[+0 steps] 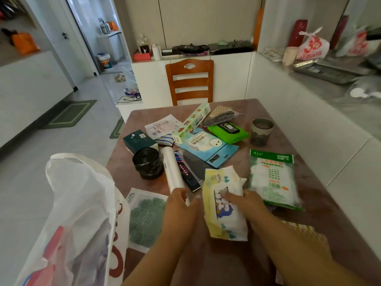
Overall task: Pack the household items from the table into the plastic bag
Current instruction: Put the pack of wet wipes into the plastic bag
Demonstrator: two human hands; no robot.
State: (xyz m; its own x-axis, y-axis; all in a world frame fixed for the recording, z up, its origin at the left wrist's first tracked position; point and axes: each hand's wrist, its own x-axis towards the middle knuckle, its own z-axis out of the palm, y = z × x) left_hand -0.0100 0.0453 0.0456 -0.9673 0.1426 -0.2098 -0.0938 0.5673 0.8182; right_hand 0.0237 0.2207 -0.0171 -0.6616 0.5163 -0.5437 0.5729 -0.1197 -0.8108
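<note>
A white plastic bag (78, 213) with red print stands open at the table's near left corner. My left hand (181, 205) closes around the near end of a white roll (172, 168) that lies on the table. My right hand (245, 205) grips a yellow and white pack of wipes (222, 203), tilted just above the table. Near them lie a black roll of bags (147, 163), a flat green packet (145, 219), a green-topped pack of white gloves (273, 178) and a dark slim box (186, 171).
Farther back on the brown table (321, 203) lie a blue pouch (206, 145), a green wipes pack (227, 131), a long green box (191, 120), a dark teal box (138, 140), and a grey cup (261, 132). A wooden chair (189, 81) stands behind; white counter at right.
</note>
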